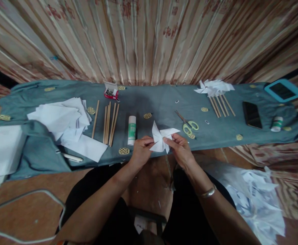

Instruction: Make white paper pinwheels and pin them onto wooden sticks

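Observation:
A white paper pinwheel [159,136] is held up between both hands at the table's front edge. My left hand [142,149] pinches its left blade with closed fingers. My right hand [181,149] grips it from the right, thumb pressed near the centre. Just left of the pinwheel a glue stick [131,130] with a green label stands on the cloth. To the right lie scissors [188,125] with yellow-green handles. Several wooden sticks [109,124] lie farther left, below a small red box [111,91] of metal pins.
White paper sheets [62,117] are heaped at the left, near a white device [4,149] with a cable. At the right are finished pinwheels [215,88] on sticks, a phone [252,114], another glue stick [277,124] and a blue-framed tablet [283,90]. A bag of paper [256,200] sits below.

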Demonstrator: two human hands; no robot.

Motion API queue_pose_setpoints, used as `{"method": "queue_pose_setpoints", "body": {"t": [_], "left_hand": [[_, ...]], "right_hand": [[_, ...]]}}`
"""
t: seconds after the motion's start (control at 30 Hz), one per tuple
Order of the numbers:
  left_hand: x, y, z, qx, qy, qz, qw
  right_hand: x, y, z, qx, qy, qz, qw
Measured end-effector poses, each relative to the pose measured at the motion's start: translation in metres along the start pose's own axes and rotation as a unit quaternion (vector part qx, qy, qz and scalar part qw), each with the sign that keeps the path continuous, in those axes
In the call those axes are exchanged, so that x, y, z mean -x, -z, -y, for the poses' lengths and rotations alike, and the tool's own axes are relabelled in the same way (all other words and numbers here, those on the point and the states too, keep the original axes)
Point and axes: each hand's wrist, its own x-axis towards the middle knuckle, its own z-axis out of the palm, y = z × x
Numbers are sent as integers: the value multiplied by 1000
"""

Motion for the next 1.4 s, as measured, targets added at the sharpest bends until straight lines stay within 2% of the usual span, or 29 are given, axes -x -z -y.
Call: {"method": "queue_pose_setpoints", "body": {"t": [0.73,1.2,1.4], "left_hand": [[2,5,3,-23,-28,5,999],[3,12,-3,-82,-71,43,993],[4,13,-8,-88,-75,37,993]], "right_hand": [[0,1,-3,-1,1,3,1000],[3,3,1,12,-4,43,999],[3,3,2,5,7,53,999]]}}
